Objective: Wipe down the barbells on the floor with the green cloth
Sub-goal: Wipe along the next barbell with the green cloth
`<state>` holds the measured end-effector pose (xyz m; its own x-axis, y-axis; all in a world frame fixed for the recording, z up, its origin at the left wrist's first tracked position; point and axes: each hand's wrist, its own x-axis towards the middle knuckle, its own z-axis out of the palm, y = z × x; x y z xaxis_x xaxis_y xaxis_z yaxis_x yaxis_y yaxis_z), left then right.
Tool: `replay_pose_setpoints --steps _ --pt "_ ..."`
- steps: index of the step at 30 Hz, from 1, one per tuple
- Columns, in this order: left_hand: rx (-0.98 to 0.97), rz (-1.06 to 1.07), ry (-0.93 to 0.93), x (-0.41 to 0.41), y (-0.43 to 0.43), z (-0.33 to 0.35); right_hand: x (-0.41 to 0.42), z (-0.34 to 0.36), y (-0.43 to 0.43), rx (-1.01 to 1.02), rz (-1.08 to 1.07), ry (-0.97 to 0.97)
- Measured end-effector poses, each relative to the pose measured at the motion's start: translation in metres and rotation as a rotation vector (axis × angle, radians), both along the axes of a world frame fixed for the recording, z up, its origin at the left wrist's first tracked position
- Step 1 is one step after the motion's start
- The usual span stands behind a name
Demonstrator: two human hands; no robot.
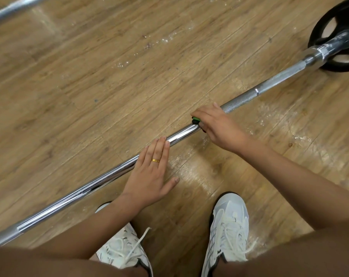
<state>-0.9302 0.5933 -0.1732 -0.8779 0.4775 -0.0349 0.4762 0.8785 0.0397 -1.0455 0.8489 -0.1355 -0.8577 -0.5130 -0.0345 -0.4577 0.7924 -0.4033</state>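
A long chrome barbell (101,176) lies diagonally on the wooden floor, from the lower left up to a black weight plate (329,33) at the upper right. My right hand (217,124) is wrapped around the bar's middle, pressing the green cloth (195,119) against it; only a small green edge shows past my fingers. My left hand (151,172) rests flat on the bar, fingers apart, a little to the left of the right hand. It holds nothing.
A second chrome bar (11,9) lies at the top left corner. My two white sneakers (227,226) stand just behind the barbell. White dust and scuffs mark the wooden floor (89,80) near the plate and the bar.
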Motion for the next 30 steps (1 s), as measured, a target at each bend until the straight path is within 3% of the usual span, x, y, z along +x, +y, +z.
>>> replay_pose_setpoints --steps 4,10,16,25,30 --pt "-0.037 0.014 -0.003 -0.01 -0.003 0.0 -0.012 0.002 0.004 -0.062 -0.182 0.005" --pt "-0.068 0.039 -0.007 -0.025 -0.01 0.005 -0.014 0.001 -0.014 -0.028 -0.002 0.019" --pt "-0.058 0.074 -0.013 -0.042 -0.014 0.008 -0.036 -0.004 -0.015 -0.048 -0.155 0.06" --pt "-0.078 0.075 -0.047 -0.064 -0.026 0.014 -0.069 -0.001 -0.018 0.052 0.152 0.026" --pt "-0.065 0.093 -0.044 -0.077 -0.031 0.017 -0.067 -0.005 -0.036 -0.03 0.007 0.08"
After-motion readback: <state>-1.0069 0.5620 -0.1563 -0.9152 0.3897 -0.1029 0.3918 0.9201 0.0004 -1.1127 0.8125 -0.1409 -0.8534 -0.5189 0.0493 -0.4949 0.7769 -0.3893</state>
